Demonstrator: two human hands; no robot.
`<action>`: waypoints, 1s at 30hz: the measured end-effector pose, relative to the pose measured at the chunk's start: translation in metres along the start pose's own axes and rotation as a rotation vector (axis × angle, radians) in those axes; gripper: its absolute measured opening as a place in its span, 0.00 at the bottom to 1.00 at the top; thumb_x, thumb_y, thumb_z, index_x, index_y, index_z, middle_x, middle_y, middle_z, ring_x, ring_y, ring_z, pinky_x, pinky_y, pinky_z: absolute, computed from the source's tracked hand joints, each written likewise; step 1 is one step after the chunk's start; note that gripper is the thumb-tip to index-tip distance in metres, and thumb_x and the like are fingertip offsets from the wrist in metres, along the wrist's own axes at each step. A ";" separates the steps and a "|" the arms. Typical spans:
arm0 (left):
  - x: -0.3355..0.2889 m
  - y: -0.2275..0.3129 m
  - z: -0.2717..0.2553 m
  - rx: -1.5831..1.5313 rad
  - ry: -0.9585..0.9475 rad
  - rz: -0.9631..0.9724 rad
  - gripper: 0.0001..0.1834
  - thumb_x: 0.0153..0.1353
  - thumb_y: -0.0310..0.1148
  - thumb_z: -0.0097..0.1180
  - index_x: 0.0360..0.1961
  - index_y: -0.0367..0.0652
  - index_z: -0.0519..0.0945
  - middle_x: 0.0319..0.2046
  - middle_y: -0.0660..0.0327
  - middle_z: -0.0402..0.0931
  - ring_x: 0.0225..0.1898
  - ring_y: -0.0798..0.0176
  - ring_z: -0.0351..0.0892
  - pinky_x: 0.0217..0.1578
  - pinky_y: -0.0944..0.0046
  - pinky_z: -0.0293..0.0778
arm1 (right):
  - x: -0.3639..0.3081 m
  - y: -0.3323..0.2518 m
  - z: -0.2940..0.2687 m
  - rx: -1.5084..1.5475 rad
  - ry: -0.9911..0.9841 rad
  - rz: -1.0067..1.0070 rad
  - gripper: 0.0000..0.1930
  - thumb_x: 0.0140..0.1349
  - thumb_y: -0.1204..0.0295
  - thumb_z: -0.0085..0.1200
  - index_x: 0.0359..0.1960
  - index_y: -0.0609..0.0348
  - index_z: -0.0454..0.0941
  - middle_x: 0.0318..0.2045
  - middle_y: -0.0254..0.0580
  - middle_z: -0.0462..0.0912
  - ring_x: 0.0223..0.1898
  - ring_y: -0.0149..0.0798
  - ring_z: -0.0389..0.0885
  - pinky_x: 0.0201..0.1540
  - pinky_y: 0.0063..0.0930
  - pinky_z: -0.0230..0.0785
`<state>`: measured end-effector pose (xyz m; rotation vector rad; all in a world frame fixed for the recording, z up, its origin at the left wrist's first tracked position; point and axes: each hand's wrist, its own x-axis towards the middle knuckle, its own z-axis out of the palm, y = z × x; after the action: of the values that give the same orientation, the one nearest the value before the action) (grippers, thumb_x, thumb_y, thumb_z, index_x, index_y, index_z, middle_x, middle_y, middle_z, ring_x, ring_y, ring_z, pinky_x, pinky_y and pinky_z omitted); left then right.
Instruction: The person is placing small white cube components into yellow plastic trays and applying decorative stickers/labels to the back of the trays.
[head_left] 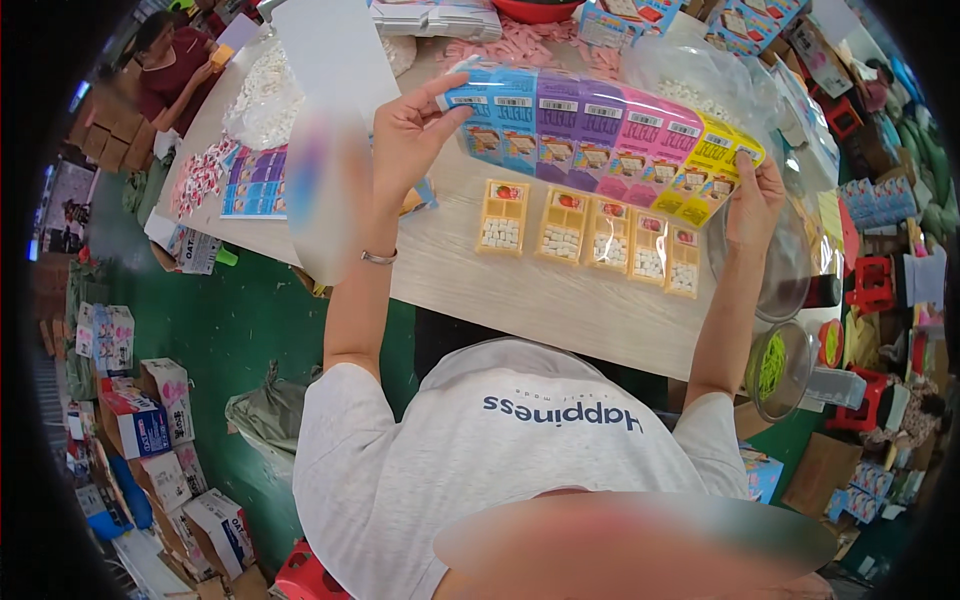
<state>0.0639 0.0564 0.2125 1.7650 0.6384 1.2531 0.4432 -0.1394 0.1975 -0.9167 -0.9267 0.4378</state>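
A glossy strip of printed packaging [605, 135], with blue, purple, pink and yellow sections, is stretched above the table between my two hands. My left hand [415, 130] pinches its blue end, thumb against fingers. At the yellow end my right hand [755, 200] grips the corner. Just below the strip, several small yellow trays [500, 217] stand in a row on the pale wooden table [440, 265]. Each tray has small white pieces in its near part and a strawberry picture at its far end.
White pieces in a clear bag [265, 110] and printed sheets [252, 185] lie left. Pink pieces [510, 50] and a red bowl [535, 8] are at the back. A bowl of green strips [775, 370] stands right. Another person [180, 65] works far left.
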 end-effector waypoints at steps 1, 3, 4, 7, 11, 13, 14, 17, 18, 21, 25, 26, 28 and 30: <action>-0.001 0.002 0.001 0.003 0.003 0.000 0.20 0.58 0.19 0.66 0.53 0.42 0.85 0.23 0.76 0.73 0.24 0.84 0.64 0.25 0.80 0.58 | 0.000 0.001 -0.001 0.003 -0.003 0.001 0.07 0.68 0.79 0.55 0.46 0.65 0.81 0.42 0.40 0.86 0.42 0.25 0.82 0.48 0.19 0.73; -0.001 0.009 0.003 0.021 0.007 0.012 0.16 0.59 0.22 0.66 0.49 0.41 0.86 0.25 0.71 0.80 0.25 0.83 0.71 0.26 0.81 0.63 | -0.002 0.003 -0.006 -0.034 0.028 -0.037 0.07 0.68 0.79 0.56 0.46 0.65 0.81 0.40 0.39 0.86 0.42 0.25 0.82 0.49 0.20 0.73; -0.001 0.011 0.002 0.024 0.011 0.014 0.16 0.59 0.22 0.66 0.49 0.41 0.86 0.25 0.71 0.80 0.25 0.83 0.71 0.26 0.81 0.63 | -0.003 0.002 -0.009 -0.031 0.024 -0.038 0.07 0.68 0.79 0.56 0.46 0.65 0.81 0.40 0.39 0.86 0.42 0.25 0.82 0.49 0.20 0.73; -0.003 0.012 0.001 0.125 0.016 0.000 0.13 0.60 0.23 0.66 0.47 0.41 0.87 0.29 0.66 0.85 0.28 0.80 0.76 0.28 0.78 0.71 | -0.006 0.000 -0.023 -0.164 0.056 -0.097 0.08 0.67 0.80 0.57 0.46 0.65 0.82 0.47 0.40 0.85 0.45 0.27 0.81 0.51 0.21 0.71; -0.009 0.024 -0.006 0.152 0.073 0.115 0.10 0.59 0.24 0.67 0.43 0.42 0.88 0.28 0.69 0.82 0.29 0.79 0.74 0.29 0.76 0.69 | -0.007 -0.029 -0.006 -0.736 0.101 -0.422 0.07 0.57 0.85 0.58 0.36 0.65 0.84 0.65 0.50 0.72 0.63 0.41 0.73 0.62 0.35 0.66; -0.007 0.027 -0.008 0.199 0.066 0.250 0.08 0.58 0.25 0.68 0.40 0.44 0.88 0.31 0.66 0.83 0.32 0.76 0.78 0.33 0.73 0.73 | -0.011 -0.043 -0.016 -0.599 -0.045 -0.523 0.09 0.59 0.86 0.52 0.39 0.70 0.81 0.65 0.60 0.71 0.65 0.57 0.70 0.67 0.51 0.62; -0.007 0.030 -0.012 0.268 0.094 0.362 0.07 0.58 0.25 0.68 0.38 0.45 0.88 0.32 0.66 0.83 0.33 0.74 0.79 0.34 0.73 0.74 | -0.015 -0.046 -0.016 -0.594 -0.081 -0.537 0.09 0.61 0.84 0.52 0.43 0.72 0.80 0.59 0.62 0.76 0.63 0.59 0.73 0.67 0.50 0.61; -0.007 0.053 -0.031 0.392 0.118 0.609 0.05 0.60 0.25 0.66 0.37 0.44 0.86 0.32 0.66 0.82 0.33 0.75 0.78 0.35 0.74 0.74 | -0.007 -0.035 -0.063 -0.339 -0.181 -0.478 0.09 0.62 0.84 0.53 0.43 0.74 0.80 0.49 0.56 0.81 0.54 0.49 0.79 0.60 0.39 0.68; -0.009 0.059 -0.038 0.419 0.089 0.749 0.04 0.62 0.26 0.65 0.38 0.43 0.85 0.31 0.68 0.81 0.32 0.76 0.77 0.34 0.75 0.73 | -0.008 -0.029 -0.070 -0.267 -0.119 -0.402 0.07 0.62 0.83 0.54 0.41 0.73 0.79 0.47 0.53 0.82 0.50 0.44 0.80 0.57 0.35 0.70; -0.031 0.071 -0.050 -0.150 -0.108 0.159 0.05 0.67 0.28 0.60 0.42 0.39 0.82 0.30 0.70 0.79 0.31 0.80 0.74 0.33 0.76 0.70 | -0.013 -0.019 -0.063 -0.077 0.001 -0.324 0.05 0.62 0.83 0.54 0.39 0.71 0.79 0.42 0.47 0.82 0.44 0.37 0.78 0.52 0.33 0.72; -0.057 0.084 -0.063 -0.135 -0.042 0.070 0.06 0.71 0.29 0.55 0.44 0.38 0.80 0.31 0.71 0.78 0.32 0.82 0.73 0.33 0.77 0.70 | -0.029 -0.014 -0.018 -0.052 0.080 -0.299 0.05 0.61 0.83 0.54 0.38 0.69 0.78 0.38 0.43 0.80 0.40 0.35 0.77 0.50 0.31 0.72; -0.063 0.081 -0.067 -0.153 -0.027 0.053 0.07 0.72 0.29 0.54 0.44 0.39 0.81 0.31 0.72 0.78 0.33 0.83 0.72 0.33 0.77 0.70 | -0.036 -0.013 0.002 -0.076 0.154 -0.251 0.07 0.60 0.84 0.53 0.39 0.69 0.77 0.37 0.42 0.80 0.39 0.34 0.77 0.49 0.30 0.72; -0.079 0.075 -0.081 -0.055 0.006 -0.043 0.07 0.70 0.30 0.56 0.44 0.40 0.81 0.33 0.70 0.79 0.33 0.80 0.74 0.35 0.75 0.71 | -0.047 0.006 0.027 -0.042 0.182 -0.224 0.12 0.58 0.86 0.55 0.45 0.68 0.76 0.37 0.39 0.79 0.38 0.32 0.76 0.46 0.28 0.72; -0.083 0.076 -0.086 0.004 0.008 -0.141 0.08 0.69 0.31 0.57 0.45 0.40 0.82 0.34 0.68 0.81 0.33 0.78 0.76 0.36 0.73 0.73 | -0.066 0.010 0.043 -0.080 0.141 -0.166 0.14 0.58 0.86 0.56 0.47 0.67 0.76 0.37 0.39 0.79 0.38 0.32 0.76 0.45 0.28 0.72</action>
<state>-0.0512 -0.0174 0.2481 1.6881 0.7567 1.1633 0.3714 -0.1577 0.1682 -0.9232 -0.8881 0.1926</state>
